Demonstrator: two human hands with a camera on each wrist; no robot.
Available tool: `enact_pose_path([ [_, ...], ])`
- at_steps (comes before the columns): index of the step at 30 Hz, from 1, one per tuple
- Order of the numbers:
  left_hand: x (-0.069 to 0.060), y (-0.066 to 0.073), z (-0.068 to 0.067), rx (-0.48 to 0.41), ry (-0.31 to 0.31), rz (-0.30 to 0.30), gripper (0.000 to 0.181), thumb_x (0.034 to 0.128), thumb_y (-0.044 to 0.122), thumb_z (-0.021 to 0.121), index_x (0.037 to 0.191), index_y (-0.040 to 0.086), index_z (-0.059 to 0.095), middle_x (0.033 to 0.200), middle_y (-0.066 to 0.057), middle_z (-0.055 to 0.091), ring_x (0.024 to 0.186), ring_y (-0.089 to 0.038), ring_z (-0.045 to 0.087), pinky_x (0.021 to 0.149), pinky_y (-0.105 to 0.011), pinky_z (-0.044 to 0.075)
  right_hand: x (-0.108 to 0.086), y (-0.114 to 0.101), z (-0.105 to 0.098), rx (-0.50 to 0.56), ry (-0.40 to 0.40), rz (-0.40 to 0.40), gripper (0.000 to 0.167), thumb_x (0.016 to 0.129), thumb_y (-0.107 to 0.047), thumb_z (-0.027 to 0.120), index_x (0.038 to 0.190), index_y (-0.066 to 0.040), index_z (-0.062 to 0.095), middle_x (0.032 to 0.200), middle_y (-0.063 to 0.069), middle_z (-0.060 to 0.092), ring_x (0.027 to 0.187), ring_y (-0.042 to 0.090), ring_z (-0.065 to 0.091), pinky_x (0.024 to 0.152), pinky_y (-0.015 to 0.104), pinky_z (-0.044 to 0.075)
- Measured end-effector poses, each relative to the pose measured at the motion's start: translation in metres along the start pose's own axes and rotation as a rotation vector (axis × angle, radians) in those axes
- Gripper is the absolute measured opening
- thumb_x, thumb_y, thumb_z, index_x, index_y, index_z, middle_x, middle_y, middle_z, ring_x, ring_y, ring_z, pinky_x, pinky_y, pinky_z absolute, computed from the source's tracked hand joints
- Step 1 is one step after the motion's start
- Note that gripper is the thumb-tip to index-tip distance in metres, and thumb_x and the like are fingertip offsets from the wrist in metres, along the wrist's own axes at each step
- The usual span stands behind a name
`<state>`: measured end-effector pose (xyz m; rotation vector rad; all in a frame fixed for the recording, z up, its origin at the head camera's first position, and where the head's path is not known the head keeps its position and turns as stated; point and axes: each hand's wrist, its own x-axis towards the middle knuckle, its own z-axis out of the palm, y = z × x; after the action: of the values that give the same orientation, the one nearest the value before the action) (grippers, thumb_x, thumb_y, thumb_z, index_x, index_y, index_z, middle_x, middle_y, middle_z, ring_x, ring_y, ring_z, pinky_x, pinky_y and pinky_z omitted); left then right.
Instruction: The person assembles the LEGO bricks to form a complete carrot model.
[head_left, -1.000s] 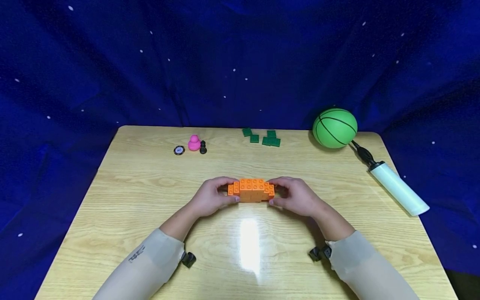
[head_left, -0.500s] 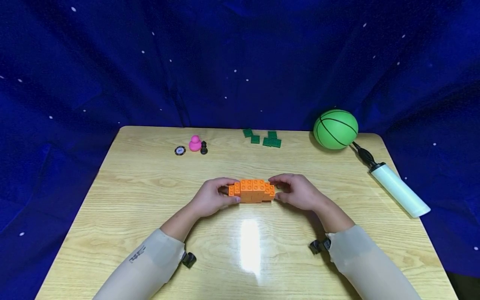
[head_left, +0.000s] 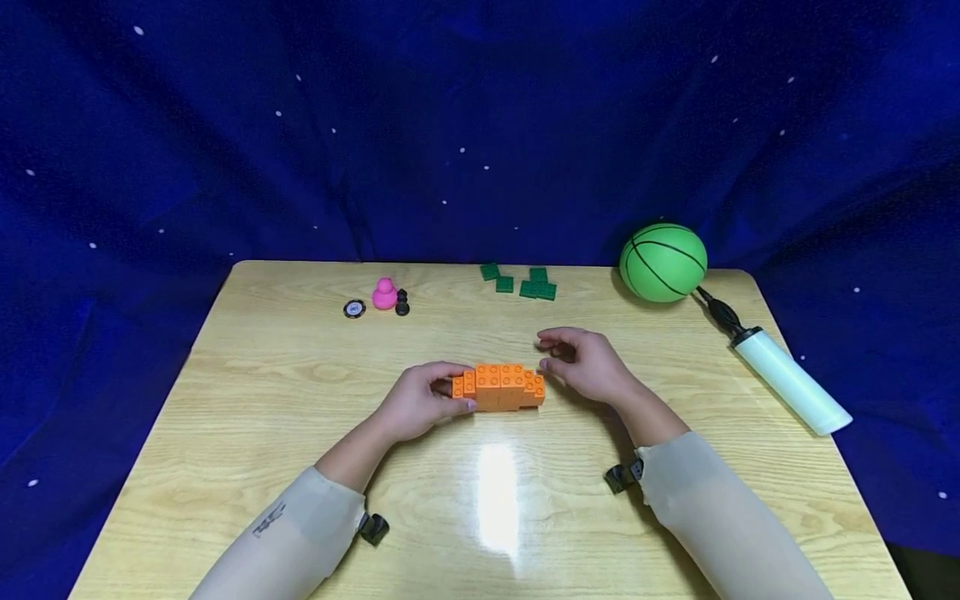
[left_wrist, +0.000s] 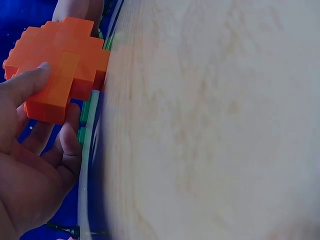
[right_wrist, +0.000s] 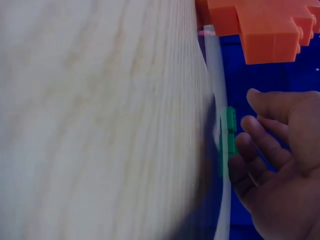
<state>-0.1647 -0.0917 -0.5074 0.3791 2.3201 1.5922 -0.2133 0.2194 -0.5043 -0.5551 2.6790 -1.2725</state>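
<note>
Fingers of the left hand hold the left end of the orange toy-brick build, with the thumb on its near face. On the other side, the fingers of the right hand are loosely bent, with thumb and index finger apart, and they grip nothing. The build is located between both hands over the tabletop, its long axis running from left to right; its stepped right end lies just left of the right thumb, slightly toward the person, and the right wrist view shows a gap there. Behind the build, the left fingers' contact is hidden. Its upper part is cut off in the right wrist view, and whether its underside touches the tabletop cannot be told.
</note>
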Motion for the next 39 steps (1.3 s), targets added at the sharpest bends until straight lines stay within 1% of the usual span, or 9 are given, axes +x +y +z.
enact_pose_path([
  [5, -0.001, 0.001, 0.0, -0.001, 0.005, -0.005, 0.048, 0.0833, 0.017, 0.089, 0.129, 0.013, 0.072, 0.11, -0.004, 0.075, 0.095, -0.017, 0.073, 0.082, -0.033, 0.06, 0.011, 0.001, 0.004, -0.032, 0.063, 0.009, 0.042, 0.095, -0.012, 0.077, 0.134, -0.002, 0.066, 0.119, 0.01, 0.074, 0.105, 0.028, 0.067, 0.092, 0.045, 0.056],
  [10, -0.001, 0.001, 0.001, -0.013, 0.001, -0.003, 0.048, 0.0835, 0.017, 0.089, 0.128, 0.012, 0.072, 0.11, -0.005, 0.075, 0.096, -0.017, 0.073, 0.083, -0.033, 0.06, 0.022, 0.002, 0.006, -0.046, 0.105, 0.031, 0.042, 0.095, -0.013, 0.076, 0.135, -0.003, 0.066, 0.118, 0.011, 0.073, 0.103, 0.028, 0.066, 0.092, 0.044, 0.055],
  [15, 0.0, 0.0, 0.001, -0.016, -0.001, -0.006, 0.048, 0.0835, 0.018, 0.089, 0.128, 0.012, 0.073, 0.107, -0.004, 0.076, 0.094, -0.017, 0.073, 0.082, -0.033, 0.06, 0.031, 0.005, 0.006, -0.022, 0.126, 0.062, 0.043, 0.094, -0.013, 0.077, 0.134, -0.002, 0.066, 0.117, 0.011, 0.072, 0.104, 0.028, 0.066, 0.093, 0.043, 0.054],
  [20, 0.0, -0.002, 0.002, -0.021, -0.003, -0.01, 0.047, 0.0834, 0.019, 0.089, 0.127, 0.013, 0.073, 0.106, -0.003, 0.076, 0.094, -0.017, 0.073, 0.081, -0.033, 0.06, 0.041, 0.01, 0.005, -0.012, 0.146, 0.069, 0.043, 0.095, -0.011, 0.076, 0.134, 0.0, 0.065, 0.117, 0.014, 0.071, 0.106, 0.03, 0.066, 0.095, 0.044, 0.054],
  [26, -0.001, 0.0, 0.0, -0.021, 0.002, -0.002, 0.047, 0.0837, 0.019, 0.089, 0.128, 0.014, 0.073, 0.107, -0.004, 0.076, 0.095, -0.018, 0.073, 0.081, -0.034, 0.06, 0.053, 0.014, 0.003, -0.043, 0.17, 0.101, 0.042, 0.095, -0.012, 0.075, 0.135, -0.001, 0.065, 0.117, 0.013, 0.071, 0.105, 0.029, 0.066, 0.094, 0.043, 0.053],
  [29, -0.001, 0.001, 0.0, -0.019, -0.002, -0.006, 0.047, 0.0838, 0.018, 0.089, 0.128, 0.013, 0.073, 0.107, -0.004, 0.076, 0.095, -0.018, 0.073, 0.081, -0.033, 0.06, 0.059, 0.016, 0.001, -0.061, 0.193, 0.103, 0.042, 0.094, -0.011, 0.075, 0.134, -0.001, 0.065, 0.117, 0.014, 0.071, 0.105, 0.03, 0.066, 0.093, 0.044, 0.053],
  [34, -0.001, 0.002, 0.0, -0.015, -0.002, 0.002, 0.047, 0.0838, 0.018, 0.089, 0.128, 0.012, 0.073, 0.107, -0.004, 0.076, 0.094, -0.018, 0.073, 0.081, -0.033, 0.06, 0.068, 0.022, -0.002, -0.08, 0.231, 0.114, 0.046, 0.094, -0.011, 0.076, 0.137, -0.001, 0.063, 0.123, 0.017, 0.067, 0.109, 0.033, 0.064, 0.096, 0.047, 0.051],
  [39, -0.002, 0.003, -0.001, -0.027, -0.001, 0.007, 0.048, 0.0846, 0.018, 0.088, 0.129, 0.01, 0.072, 0.109, -0.005, 0.075, 0.095, -0.018, 0.072, 0.081, -0.032, 0.059, 0.076, 0.027, -0.004, -0.126, 0.228, 0.153, 0.053, 0.095, -0.013, 0.075, 0.144, -0.002, 0.058, 0.136, 0.02, 0.06, 0.119, 0.036, 0.059, 0.104, 0.05, 0.046],
])
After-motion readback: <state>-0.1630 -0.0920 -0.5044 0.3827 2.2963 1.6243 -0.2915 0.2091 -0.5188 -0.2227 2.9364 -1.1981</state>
